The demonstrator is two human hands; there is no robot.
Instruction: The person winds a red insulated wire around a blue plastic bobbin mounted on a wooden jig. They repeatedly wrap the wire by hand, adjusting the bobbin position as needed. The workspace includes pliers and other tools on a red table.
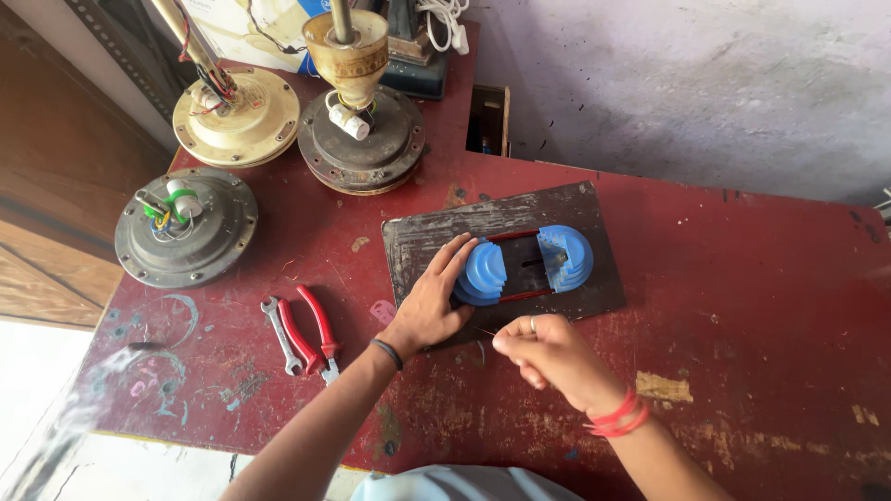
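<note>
Left hand (430, 301) laid flat on blue stepped plastic former (524, 264), fingers spread | right hand (548, 353) pinched shut, apparently on a thin wire, hard to see | former mounted on dark board (594, 209), mid-surface; red coil turns seen at its edges, winding judged partly done | red pliers (316, 329), spanner (278, 334), metal fan motors (186, 227) left on scuffed red surface (742, 306).

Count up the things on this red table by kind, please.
Fan motor housings: 3
Red-handled pliers: 1
Spanner: 1
Blue stepped winding form: 1
Dark board: 1
Total: 7
</note>
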